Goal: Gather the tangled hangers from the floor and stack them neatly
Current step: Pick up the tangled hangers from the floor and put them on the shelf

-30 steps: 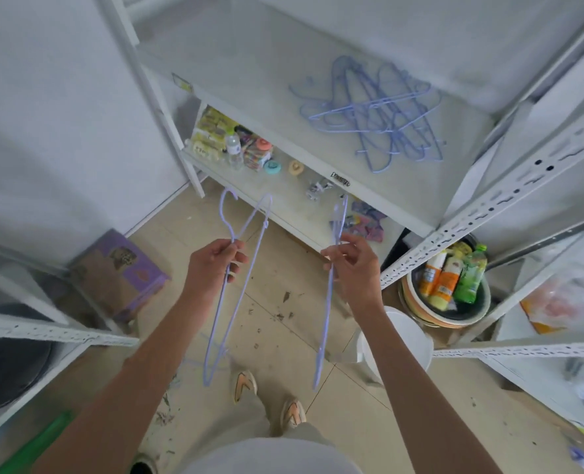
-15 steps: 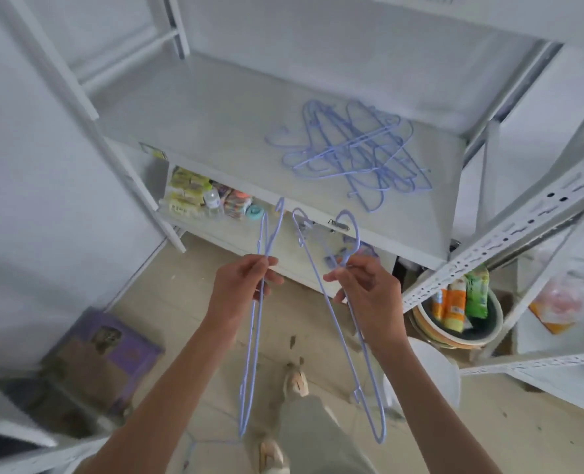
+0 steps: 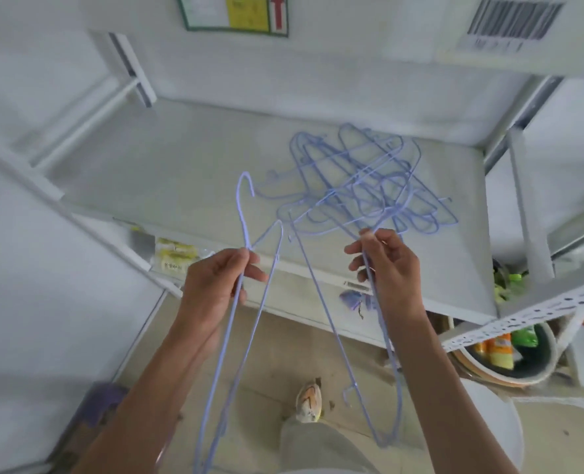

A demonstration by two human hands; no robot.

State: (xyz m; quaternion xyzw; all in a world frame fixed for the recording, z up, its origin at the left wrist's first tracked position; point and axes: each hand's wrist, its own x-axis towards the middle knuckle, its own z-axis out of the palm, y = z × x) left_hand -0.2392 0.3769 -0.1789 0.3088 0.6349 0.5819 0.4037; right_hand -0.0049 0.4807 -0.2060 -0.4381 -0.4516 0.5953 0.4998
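Observation:
My left hand (image 3: 215,285) pinches a thin lilac wire hanger (image 3: 246,323) near its neck; the hook points up and the body hangs down toward the floor. My right hand (image 3: 388,265) grips a second lilac hanger (image 3: 338,340) near its top, and it dangles down to the right of the first. Both hands are just in front of the white shelf (image 3: 187,172). A loose pile of several lilac hangers (image 3: 362,179) lies on that shelf, right behind my right hand.
White metal rack uprights (image 3: 526,213) frame the shelf. A perforated rack beam (image 3: 523,319) crosses at right above a bowl of bottles (image 3: 509,354). Small packets (image 3: 174,254) sit on a lower shelf. A purple box (image 3: 102,401) lies on the tiled floor, and my shoe (image 3: 309,400) shows below.
Both hands have risen toward the shelf with their hangers. The view has tilted up, so the hanger pile now sits close behind my right hand.

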